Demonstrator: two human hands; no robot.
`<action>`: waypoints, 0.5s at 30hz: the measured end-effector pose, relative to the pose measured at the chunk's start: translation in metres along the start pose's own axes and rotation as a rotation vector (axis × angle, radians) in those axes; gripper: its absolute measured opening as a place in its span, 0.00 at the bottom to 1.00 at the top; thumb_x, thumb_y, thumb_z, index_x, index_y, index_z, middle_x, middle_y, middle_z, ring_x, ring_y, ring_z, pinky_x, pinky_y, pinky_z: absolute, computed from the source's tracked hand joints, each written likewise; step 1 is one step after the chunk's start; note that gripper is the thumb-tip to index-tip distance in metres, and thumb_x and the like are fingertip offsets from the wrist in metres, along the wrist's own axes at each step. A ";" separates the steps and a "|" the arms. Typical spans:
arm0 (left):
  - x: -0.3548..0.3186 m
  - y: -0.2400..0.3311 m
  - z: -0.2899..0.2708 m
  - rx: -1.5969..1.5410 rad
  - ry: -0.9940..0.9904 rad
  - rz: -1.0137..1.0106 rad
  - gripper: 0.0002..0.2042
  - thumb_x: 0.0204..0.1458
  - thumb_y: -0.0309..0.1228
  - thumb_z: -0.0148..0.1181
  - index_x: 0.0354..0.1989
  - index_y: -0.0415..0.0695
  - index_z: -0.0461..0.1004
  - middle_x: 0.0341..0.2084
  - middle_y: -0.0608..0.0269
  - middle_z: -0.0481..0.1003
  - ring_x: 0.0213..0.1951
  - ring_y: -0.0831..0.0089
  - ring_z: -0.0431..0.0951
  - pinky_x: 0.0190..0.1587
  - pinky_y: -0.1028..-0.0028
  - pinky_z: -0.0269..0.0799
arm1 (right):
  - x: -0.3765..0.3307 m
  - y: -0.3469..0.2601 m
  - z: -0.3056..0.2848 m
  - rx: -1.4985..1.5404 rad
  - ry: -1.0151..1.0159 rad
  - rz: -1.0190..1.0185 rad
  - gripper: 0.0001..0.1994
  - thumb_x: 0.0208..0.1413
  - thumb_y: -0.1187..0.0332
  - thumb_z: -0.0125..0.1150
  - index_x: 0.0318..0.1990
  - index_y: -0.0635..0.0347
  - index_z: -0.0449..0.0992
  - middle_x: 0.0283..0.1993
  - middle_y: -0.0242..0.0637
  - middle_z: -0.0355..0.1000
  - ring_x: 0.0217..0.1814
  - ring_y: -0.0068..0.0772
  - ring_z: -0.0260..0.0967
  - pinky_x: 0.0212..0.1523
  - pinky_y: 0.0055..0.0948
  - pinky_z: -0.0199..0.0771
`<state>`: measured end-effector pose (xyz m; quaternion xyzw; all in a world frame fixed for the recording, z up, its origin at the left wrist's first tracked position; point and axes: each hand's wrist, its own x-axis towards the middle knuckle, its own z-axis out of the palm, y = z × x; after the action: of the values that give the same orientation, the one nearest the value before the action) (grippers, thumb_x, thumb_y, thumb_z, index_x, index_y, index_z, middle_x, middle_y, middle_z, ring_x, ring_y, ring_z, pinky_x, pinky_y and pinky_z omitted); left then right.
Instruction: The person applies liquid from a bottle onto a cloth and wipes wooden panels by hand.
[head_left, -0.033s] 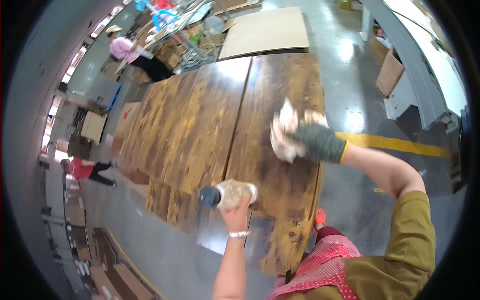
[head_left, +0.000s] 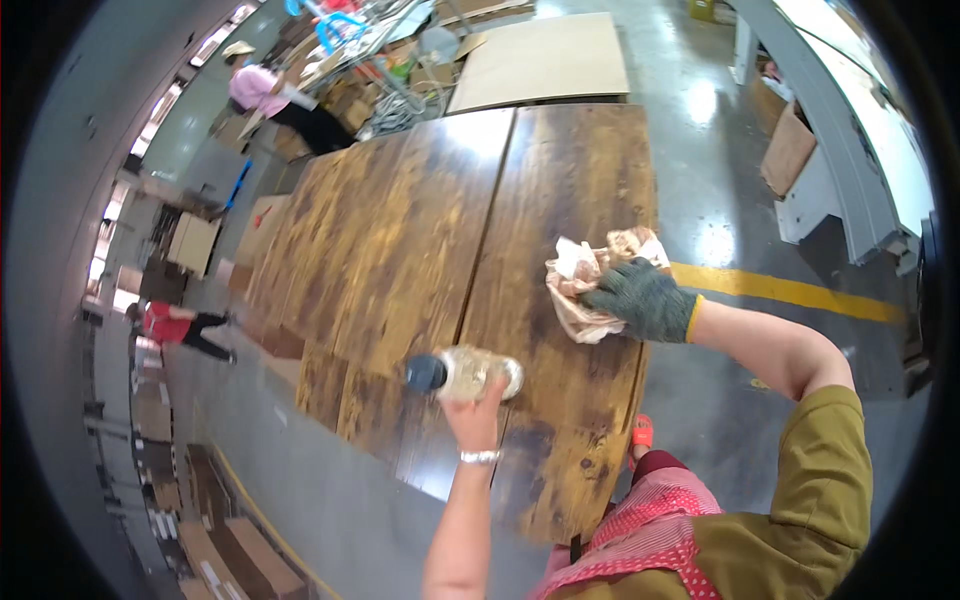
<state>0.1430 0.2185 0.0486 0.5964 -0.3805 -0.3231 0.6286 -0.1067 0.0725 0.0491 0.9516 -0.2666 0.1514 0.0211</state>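
A: What does the left hand [head_left: 478,408] hold?

B: Its grip is closed around a clear plastic bottle [head_left: 466,373] with a dark cap. The bottle lies on its side in the hand, the cap pointing to the person's left, just above the near part of the brown boards [head_left: 400,240]. There is a metal bracelet [head_left: 479,457] on the wrist.

A: And the right hand [head_left: 640,298]?

B: It wears a dark green glove with a yellow cuff. The fingers are pressed down on a crumpled pale rag [head_left: 590,285], which lies flat on the right board, near its right edge. So the rag is under the hand, touching the wood.

A: Where do the boards lie?

B: On the grey floor [head_left: 720,180], side by side, glossy and stained dark brown. A yellow line [head_left: 790,290] runs on the floor to the right. Far to the left, a person in a pink top [head_left: 262,88] bends down, and another person in red [head_left: 165,325] also.
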 end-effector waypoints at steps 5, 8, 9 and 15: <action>-0.027 0.023 -0.027 -0.145 -0.050 0.038 0.28 0.37 0.21 0.65 0.48 0.43 0.58 0.40 0.65 0.67 0.42 0.74 0.70 0.45 0.74 0.67 | -0.051 -0.022 -0.049 1.222 0.322 1.043 0.14 0.53 0.64 0.51 0.45 0.60 0.69 0.33 0.28 0.64 0.36 0.25 0.63 0.39 0.25 0.66; -0.076 0.031 -0.067 -0.181 -0.260 -0.126 0.29 0.36 0.22 0.66 0.49 0.43 0.58 0.39 0.65 0.68 0.41 0.74 0.71 0.44 0.74 0.68 | -0.094 -0.090 -0.053 2.141 0.597 0.840 0.22 0.53 0.58 0.53 0.51 0.61 0.64 0.47 0.35 0.68 0.46 0.28 0.66 0.48 0.28 0.68; -0.096 0.027 -0.088 -0.161 -0.358 -0.194 0.32 0.34 0.22 0.68 0.49 0.43 0.58 0.39 0.64 0.70 0.39 0.74 0.71 0.44 0.74 0.68 | -0.098 -0.128 -0.051 2.246 0.637 0.911 0.23 0.53 0.58 0.54 0.52 0.61 0.63 0.49 0.36 0.67 0.49 0.30 0.66 0.50 0.29 0.67; -0.200 0.037 -0.149 0.735 -0.820 -0.068 0.33 0.40 0.47 0.61 0.51 0.39 0.59 0.35 0.45 0.73 0.39 0.56 0.74 0.39 0.66 0.69 | -0.103 -0.327 -0.047 2.431 0.565 1.074 0.25 0.53 0.56 0.53 0.54 0.60 0.61 0.51 0.35 0.65 0.51 0.28 0.63 0.51 0.27 0.64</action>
<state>0.1691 0.4685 0.0670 0.6138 -0.6623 -0.3951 0.1686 -0.0349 0.4103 0.0765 0.0849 -0.2872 0.4668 -0.8321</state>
